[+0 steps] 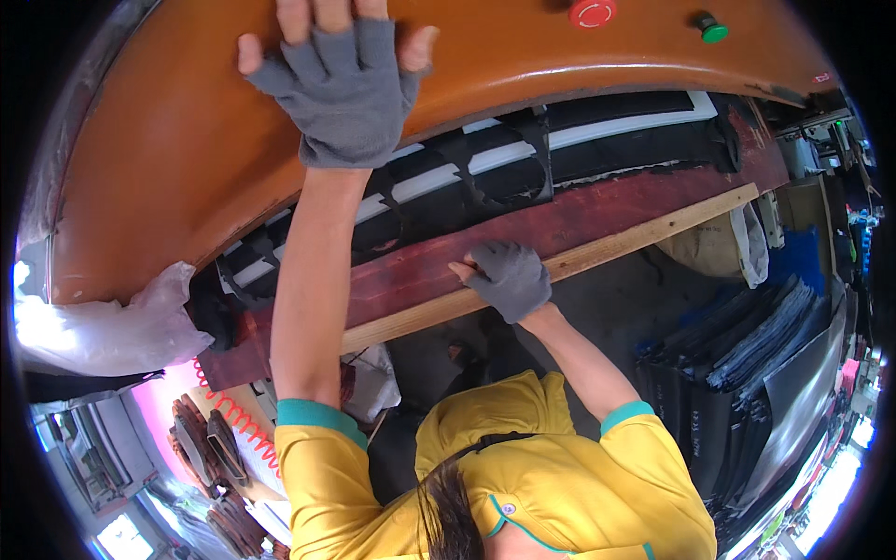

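My left hand [350,89], in a grey fingerless glove, is raised with fingers spread against the orange panel [187,159] of a machine. My right hand [509,280], gloved the same way, rests over the wooden strip [644,229] at the front of a dark red board [597,210]. Its fingers are curled under, and anything inside them is hidden. Behind the board, black sheet material [429,201] with cut-out shapes lies over white strips, beneath the panel's lower edge.
A red button [593,12] and a green button [713,30] sit on the panel, right of my left hand. Stacked black sheets [719,383] stand at right. Clear plastic wrapping [117,322] and a red coiled hose [238,420] are at left.
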`<state>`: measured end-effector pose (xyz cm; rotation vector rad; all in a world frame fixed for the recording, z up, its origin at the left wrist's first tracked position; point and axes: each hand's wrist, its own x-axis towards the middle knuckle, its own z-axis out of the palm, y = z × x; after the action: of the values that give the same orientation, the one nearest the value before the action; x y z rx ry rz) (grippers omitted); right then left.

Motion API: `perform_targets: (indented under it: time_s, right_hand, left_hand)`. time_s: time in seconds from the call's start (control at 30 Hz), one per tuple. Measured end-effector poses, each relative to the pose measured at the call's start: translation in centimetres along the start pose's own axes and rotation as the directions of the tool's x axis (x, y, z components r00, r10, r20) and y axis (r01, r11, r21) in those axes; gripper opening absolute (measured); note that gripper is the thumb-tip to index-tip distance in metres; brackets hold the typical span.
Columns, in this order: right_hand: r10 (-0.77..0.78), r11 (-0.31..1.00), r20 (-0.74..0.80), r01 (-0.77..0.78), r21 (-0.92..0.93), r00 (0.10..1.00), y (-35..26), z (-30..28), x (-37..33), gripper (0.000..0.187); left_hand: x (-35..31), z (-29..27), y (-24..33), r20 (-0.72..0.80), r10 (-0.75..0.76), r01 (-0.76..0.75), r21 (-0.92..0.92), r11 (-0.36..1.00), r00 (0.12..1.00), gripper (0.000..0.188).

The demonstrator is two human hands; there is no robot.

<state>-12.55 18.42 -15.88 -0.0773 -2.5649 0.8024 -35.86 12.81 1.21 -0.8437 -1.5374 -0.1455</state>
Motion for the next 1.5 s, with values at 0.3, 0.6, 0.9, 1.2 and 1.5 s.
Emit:
perform_targets:
  time_s: [0.3, 0.6, 0.9, 1.2, 1.5]
  right_hand:
    - [-0.018, 0.998, 0.037, 0.020, -0.064, 0.999, 0.4, 1.2, 3.9, 0.026]
    - [-0.049, 0.989, 0.067, 0.058, -0.139, 0.997, 0.5, 1.7, 3.4, 0.024]
    - [-0.049, 0.993, 0.012, 0.050, -0.104, 0.999, 0.0, 1.9, 2.4, 0.022]
    - [0.074, 0.975, 0.078, -0.088, 0.202, 0.994, -2.9, -3.2, -3.1, 0.023]
    - [0.024, 1.000, 0.119, -0.023, -0.010, 0.993, -3.3, -2.8, 8.7, 0.090]
  left_hand:
    - [-13.5, -13.3, 5.0, 0.582, -0.232, 0.432, -0.231, 0.872, 0.780, 0.062]
    - [-19.5, -15.8, 9.3, 0.696, -0.312, 0.503, -0.082, 0.860, 0.647, 0.022]
    - [-17.3, -17.4, 9.4, 0.827, -0.366, 0.706, -0.054, 0.706, 0.428, 0.020]
    - [-15.1, -23.4, 10.7, 0.889, -0.333, 0.774, -0.035, 0.633, 0.313, 0.027]
    - [-12.5, -15.7, 10.3, 0.766, -0.470, 0.742, -0.013, 0.671, 0.438, 0.101]
